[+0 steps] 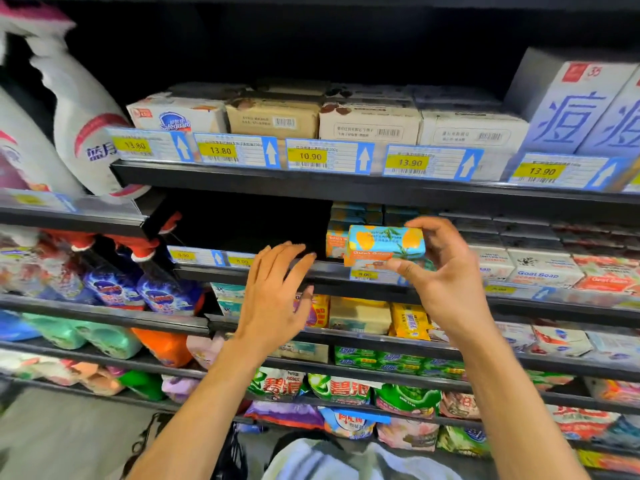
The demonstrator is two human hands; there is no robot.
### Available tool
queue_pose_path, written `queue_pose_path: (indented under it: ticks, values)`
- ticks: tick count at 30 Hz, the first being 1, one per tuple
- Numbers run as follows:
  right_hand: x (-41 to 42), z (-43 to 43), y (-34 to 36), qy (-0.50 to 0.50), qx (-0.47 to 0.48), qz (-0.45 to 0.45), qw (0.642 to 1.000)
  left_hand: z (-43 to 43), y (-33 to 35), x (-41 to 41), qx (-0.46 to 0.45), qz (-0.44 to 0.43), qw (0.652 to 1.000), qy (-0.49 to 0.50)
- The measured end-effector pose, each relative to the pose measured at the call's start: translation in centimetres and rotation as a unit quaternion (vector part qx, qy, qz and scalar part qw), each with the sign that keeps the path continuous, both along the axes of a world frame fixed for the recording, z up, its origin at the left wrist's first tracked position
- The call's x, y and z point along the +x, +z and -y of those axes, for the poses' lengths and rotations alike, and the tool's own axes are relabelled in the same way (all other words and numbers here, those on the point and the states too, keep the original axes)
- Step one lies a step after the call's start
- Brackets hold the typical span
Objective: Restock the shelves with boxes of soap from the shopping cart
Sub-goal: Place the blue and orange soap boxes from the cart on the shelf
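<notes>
Right hand (446, 271) raised at shelf height, pinching one soap box (386, 242): fingers curled over the top right corner, thumb under the bottom edge. The box is blue with orange patches and an orange lower band, lying flat with its long face toward the camera. It sits at the left of the right hand's fingertips, between the two hands and closer to the right.

Just behind and to the left of the held box is a stack of matching boxes (341, 233) on the shelf (242, 271). Whether the held box touches the stack cannot be told.

Left hand (277, 292) holds nothing, its fingers straight and slightly spread. The fingertips reach the shelf's front rail, apart from the box. Beyond the left fingertips lies a dark stretch of shelf.

A yellow price label (365, 274) sits directly under the held box. White Goat Soap boxes (540, 268) stand to the right of the right hand. Yellow packs (410, 322) are one shelf below the right palm.
</notes>
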State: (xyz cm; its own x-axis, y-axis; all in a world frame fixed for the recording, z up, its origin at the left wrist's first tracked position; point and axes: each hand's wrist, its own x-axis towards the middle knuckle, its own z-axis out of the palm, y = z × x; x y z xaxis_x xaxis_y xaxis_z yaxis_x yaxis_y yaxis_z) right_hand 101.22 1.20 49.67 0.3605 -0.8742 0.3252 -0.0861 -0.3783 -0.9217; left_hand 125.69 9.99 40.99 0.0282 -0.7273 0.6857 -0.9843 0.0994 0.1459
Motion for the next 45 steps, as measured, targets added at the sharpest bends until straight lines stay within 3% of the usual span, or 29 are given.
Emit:
queue_pose_path:
  ticks: [7,18,29,38,45]
  values:
    - [4.0,3.2,-0.6,-0.019,-0.129,-0.167,0.977,-0.1,-1.6,0.5,0.007,0.017,1.0,-0.006]
    - [4.8,3.4,-2.4,-0.044,-0.2,-0.338,0.918,0.0,-1.7,1.2,-0.001,0.009,1.0,-0.021]
    - [4.3,3.3,-1.5,-0.027,-0.198,-0.404,0.893,0.1,-1.8,1.3,-0.001,0.004,1.0,-0.021]
    - [3.1,2.5,-3.0,-0.049,-0.277,-0.388,0.878,-0.6,-1.3,1.5,0.041,0.012,0.998,-0.035]
    - [1.7,-3.6,-3.9,-0.157,-0.316,-0.38,0.855,-2.1,0.9,1.5,0.096,0.004,0.994,-0.046]
